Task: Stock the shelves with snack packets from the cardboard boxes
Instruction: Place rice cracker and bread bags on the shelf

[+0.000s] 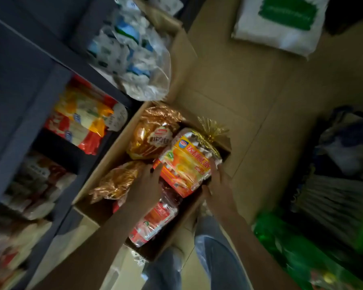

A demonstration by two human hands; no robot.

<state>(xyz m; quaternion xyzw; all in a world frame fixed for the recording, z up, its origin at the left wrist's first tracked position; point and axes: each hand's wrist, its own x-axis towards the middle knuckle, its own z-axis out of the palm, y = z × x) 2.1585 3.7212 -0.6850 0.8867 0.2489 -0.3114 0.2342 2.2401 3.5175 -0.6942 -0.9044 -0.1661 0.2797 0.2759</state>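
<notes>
An open cardboard box [105,162] lies on the floor beside a dark shelf unit [40,114]. Inside it are two golden-brown snack packets [153,132] and a red and clear packet [153,222]. An orange and yellow snack packet [187,162] with a gold tie at its top is raised above the box. My left hand [147,185] holds its left edge and my right hand [218,181] holds its right edge. The shelf compartments hold red, yellow and white packets [82,116].
A clear plastic bag of blue and white packets [132,51] rests on another box behind. A white sack with a green label [281,21] lies far right on the tan floor. Green wrapped goods [302,254] and dark bundles [344,155] crowd the right side. My knees are below.
</notes>
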